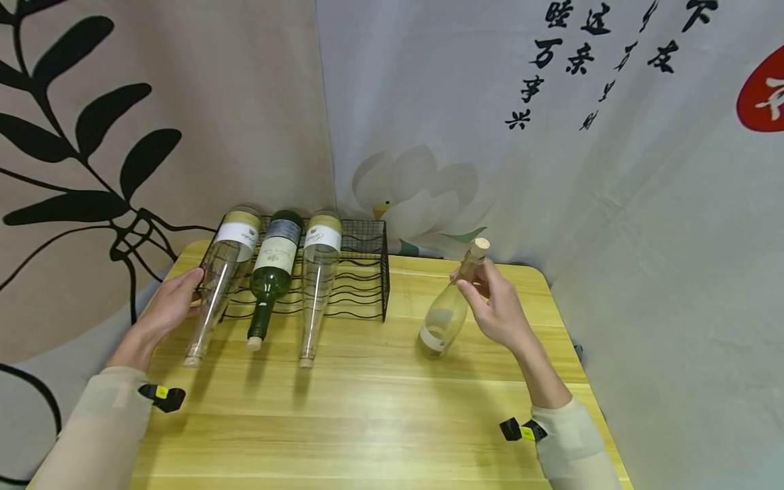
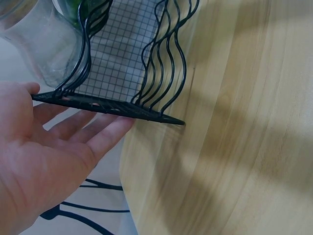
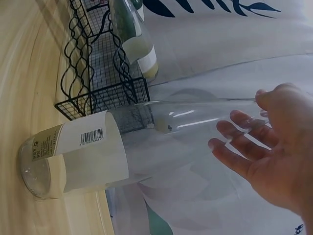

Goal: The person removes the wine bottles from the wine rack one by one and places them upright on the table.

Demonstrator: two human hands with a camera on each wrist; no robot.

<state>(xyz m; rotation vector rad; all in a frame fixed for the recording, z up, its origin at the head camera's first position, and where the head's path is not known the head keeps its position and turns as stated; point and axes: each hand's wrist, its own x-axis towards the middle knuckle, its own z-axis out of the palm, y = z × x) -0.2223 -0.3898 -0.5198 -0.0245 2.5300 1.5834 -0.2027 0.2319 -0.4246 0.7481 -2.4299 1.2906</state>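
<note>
In the head view, a black wire wine rack [image 1: 367, 289] stands at the back left of the table. My left hand [image 1: 168, 303] grips its left end; the left wrist view shows the fingers [image 2: 105, 134] along the outside of the end frame. Across the rack lie a clear bottle [image 1: 237, 233] on the left, a green corked bottle [image 1: 271, 280] and another clear bottle [image 1: 322, 237], necks toward me. Right of the rack, my right hand [image 1: 499, 306] holds a clear, corked wine bottle [image 1: 449, 309] by its neck. This bottle leans, its labelled base low over the tabletop.
The wooden table [image 1: 380, 422] has its right edge beyond my right hand. Behind it hangs a pale cloth [image 1: 429, 82] with dark characters and a flower. Dark leaf shapes [image 1: 101, 116] show on the cloth at left.
</note>
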